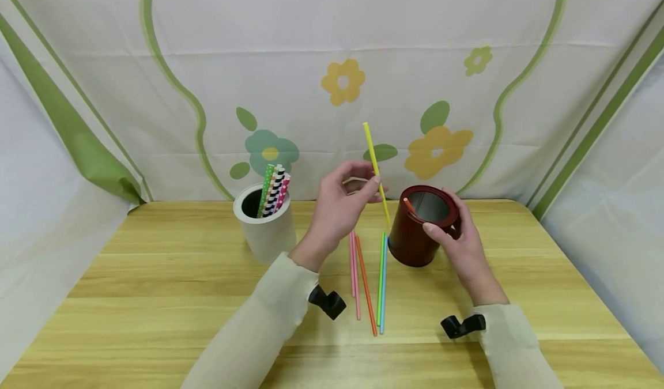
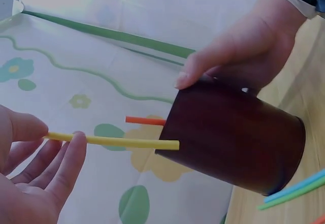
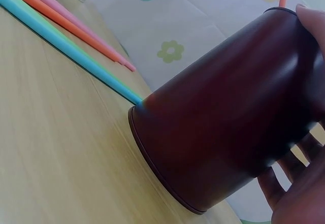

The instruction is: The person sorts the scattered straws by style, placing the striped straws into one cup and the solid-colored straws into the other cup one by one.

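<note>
My left hand (image 1: pixel 339 201) pinches a yellow straw (image 1: pixel 371 147) between thumb and fingers, holding it nearly upright just left of a dark red canister (image 1: pixel 413 236). In the left wrist view the straw's lower end overlaps the canister near its rim. My right hand (image 1: pixel 464 250) grips the canister from the right, thumb at the rim and fingers behind its side. An orange straw (image 1: pixel 408 206) pokes out of the canister's mouth. On the table between the hands lie two pink straws (image 1: pixel 355 279), an orange one (image 1: pixel 366 288), a green one (image 1: pixel 381 279) and a blue one (image 1: pixel 384 297).
To the left stands a white canister (image 1: pixel 267 236) with several patterned straws (image 1: pixel 275 193) in it, green, striped and pink dotted. Behind the wooden table (image 1: pixel 171 297) hangs a floral cloth (image 1: pixel 394 26). Both wrists carry small black camera mounts (image 1: pixel 328 302).
</note>
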Motion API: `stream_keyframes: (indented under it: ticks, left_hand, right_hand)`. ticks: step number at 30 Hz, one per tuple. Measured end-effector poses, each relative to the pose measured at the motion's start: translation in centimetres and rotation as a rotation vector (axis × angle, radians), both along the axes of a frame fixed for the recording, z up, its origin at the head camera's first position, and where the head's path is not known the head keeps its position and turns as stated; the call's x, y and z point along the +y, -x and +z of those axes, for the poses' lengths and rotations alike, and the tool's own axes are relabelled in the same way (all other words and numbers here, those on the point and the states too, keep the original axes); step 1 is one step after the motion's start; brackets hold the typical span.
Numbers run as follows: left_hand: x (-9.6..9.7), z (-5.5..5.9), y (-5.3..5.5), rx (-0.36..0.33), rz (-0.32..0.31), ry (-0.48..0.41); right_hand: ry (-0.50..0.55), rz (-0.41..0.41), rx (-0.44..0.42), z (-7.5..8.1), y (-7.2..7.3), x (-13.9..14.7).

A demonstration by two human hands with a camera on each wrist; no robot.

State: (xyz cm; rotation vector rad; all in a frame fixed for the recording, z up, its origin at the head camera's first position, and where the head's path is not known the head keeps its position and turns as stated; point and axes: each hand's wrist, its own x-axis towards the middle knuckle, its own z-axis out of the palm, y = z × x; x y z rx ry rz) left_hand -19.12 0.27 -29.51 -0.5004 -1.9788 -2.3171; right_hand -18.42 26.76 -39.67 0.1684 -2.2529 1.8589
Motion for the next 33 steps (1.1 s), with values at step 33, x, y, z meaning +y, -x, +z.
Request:
stream_keyframes:
  ticks: [33]
  left_hand:
    - [3.6, -2.9, 0.4, 0.067, 0.078, 0.046]
  right_hand:
    - [0.010, -0.004, 0.014, -0.3, 0.0, 0.1]
